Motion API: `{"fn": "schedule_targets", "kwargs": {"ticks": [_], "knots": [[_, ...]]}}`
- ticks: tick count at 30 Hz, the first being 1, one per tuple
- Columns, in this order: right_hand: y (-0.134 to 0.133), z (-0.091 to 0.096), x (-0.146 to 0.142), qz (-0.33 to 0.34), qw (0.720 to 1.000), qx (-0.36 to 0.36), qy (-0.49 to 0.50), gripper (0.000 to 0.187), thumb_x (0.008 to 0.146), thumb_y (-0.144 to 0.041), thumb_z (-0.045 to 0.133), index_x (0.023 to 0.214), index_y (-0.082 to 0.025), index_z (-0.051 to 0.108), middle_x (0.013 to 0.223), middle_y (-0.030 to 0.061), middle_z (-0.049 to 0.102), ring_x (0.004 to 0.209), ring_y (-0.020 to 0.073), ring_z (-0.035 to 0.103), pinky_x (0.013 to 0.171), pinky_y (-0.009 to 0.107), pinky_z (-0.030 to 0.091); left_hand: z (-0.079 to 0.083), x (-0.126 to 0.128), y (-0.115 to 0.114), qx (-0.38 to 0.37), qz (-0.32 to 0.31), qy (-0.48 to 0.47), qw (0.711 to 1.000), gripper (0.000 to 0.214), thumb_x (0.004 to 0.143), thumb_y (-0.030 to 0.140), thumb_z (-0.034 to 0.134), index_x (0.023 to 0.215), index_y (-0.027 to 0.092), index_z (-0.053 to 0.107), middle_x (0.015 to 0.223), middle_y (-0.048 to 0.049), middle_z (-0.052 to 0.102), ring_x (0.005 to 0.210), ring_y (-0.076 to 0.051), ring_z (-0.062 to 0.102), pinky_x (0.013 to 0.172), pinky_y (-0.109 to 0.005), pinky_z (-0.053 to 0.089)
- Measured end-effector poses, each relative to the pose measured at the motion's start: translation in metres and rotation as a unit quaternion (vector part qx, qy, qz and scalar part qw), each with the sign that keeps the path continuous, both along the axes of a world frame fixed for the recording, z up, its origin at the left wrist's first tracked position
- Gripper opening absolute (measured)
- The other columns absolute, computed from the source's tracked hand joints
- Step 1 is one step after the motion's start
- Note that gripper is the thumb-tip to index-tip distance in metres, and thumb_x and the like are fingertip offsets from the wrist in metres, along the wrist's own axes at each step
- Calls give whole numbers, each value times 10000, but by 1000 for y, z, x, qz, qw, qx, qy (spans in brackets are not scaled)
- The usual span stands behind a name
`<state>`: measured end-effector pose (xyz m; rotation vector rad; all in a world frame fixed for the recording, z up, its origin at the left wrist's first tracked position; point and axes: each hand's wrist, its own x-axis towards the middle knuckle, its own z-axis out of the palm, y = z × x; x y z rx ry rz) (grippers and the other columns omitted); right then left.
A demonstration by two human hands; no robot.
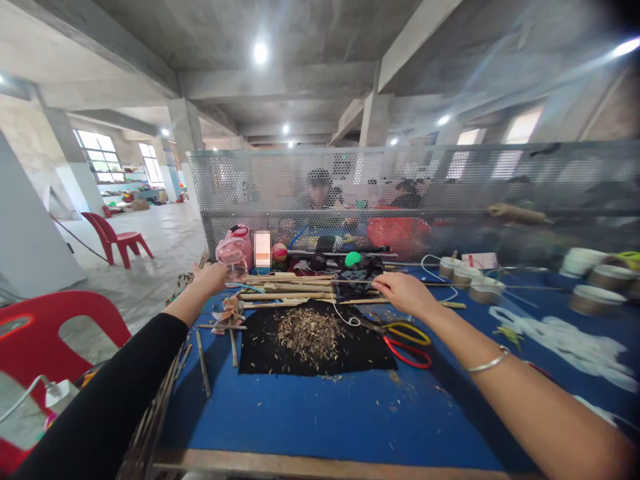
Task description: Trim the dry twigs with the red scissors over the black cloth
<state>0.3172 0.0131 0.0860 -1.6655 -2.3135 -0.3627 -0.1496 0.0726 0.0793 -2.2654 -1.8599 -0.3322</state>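
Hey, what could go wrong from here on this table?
The thin stick in the right hand appears to run toward the cups and might knock one. Loose chips lie heaped on the black cloth, so a tug could scatter them. The scissors lie near that hand, which might brush them.

Perforated metal screen [450, 183] stands along the far side of the blue surface [320, 410], people [319, 193] partly visible through it. Pink bottle [243, 243] and green ball [353, 259] sit near its base, white-rimmed containers [485, 290] at right. Red chair [37, 350] close left, second red chair [127, 238] farther back; ceiling light [260, 53] lit.
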Motion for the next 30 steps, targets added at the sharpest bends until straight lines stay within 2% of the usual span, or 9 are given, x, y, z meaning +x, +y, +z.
{"fn": "schedule_targets", "kwargs": {"ticks": [2,5,9,12,15,17,23,26,30], "knots": [[-3,0,-10,4,1000,3,-4,309,866,-349,378,820,-220,655,822,41,669,751,168,573,644,244,345,7,19,-13,31,20,26,999,421,648,296,674,1032,155,577,1135,-181,550,1166,-395,367,892,-595,276],[-6,5,-32,29,999,20,4,317,878,-358,366,834,-223,650,831,31,668,778,168,576,655,245,347,20,70,-37,88,-128,57,986,395,769,296,546,1152,208,498,1253,-128,483,1226,-323,330,984,-579,168],[-12,20,-57,33,996,66,44,301,886,-342,362,868,-216,635,872,29,662,789,157,579,643,238,347,35,127,-61,73,-159,71,982,267,883,233,320,999,180,556,941,-89,625,938,-221,561,895,-429,355],[-20,34,-66,62,992,108,7,259,869,-341,410,927,-203,621,888,38,659,795,164,577,650,247,340,44,141,-71,79,-165,81,980,284,892,220,279,933,166,554,861,-92,618,837,-206,582,737,-322,425],[-29,43,-71,102,984,143,-38,271,876,-334,396,862,-189,625,826,42,660,764,157,574,639,248,320,52,142,-77,94,-168,91,977,309,900,268,255,900,167,548,849,-92,616,802,-205,590,668,-298,428],[-33,46,-75,80,983,162,-34,314,889,-343,365,789,-187,620,759,40,656,705,147,570,585,243,291,56,144,-79,94,-151,89,980,336,903,296,236,895,167,546,827,-92,624,760,-207,599,640,-302,429],[-22,47,-88,-34,970,160,179,324,850,-387,403,672,-186,585,619,33,613,578,142,527,506,238,244,63,165,-83,76,-106,34,991,364,900,316,229,914,147,552,802,-119,642,723,-224,614,638,-331,436],[-9,55,-100,4,890,118,440,301,828,-378,426,623,-182,527,504,-14,510,476,109,444,465,221,264,64,183,-83,84,-113,-35,989,425,905,338,194,862,146,570,798,-115,641,718,-220,613,644,-332,437],[1,73,-120,86,647,-6,758,225,799,-394,489,695,-197,461,452,-99,363,349,57,284,347,175,195,70,207,-83,84,-167,-138,973,410,899,308,222,819,139,588,761,-101,636,716,-191,594,682,-310,427]]}}
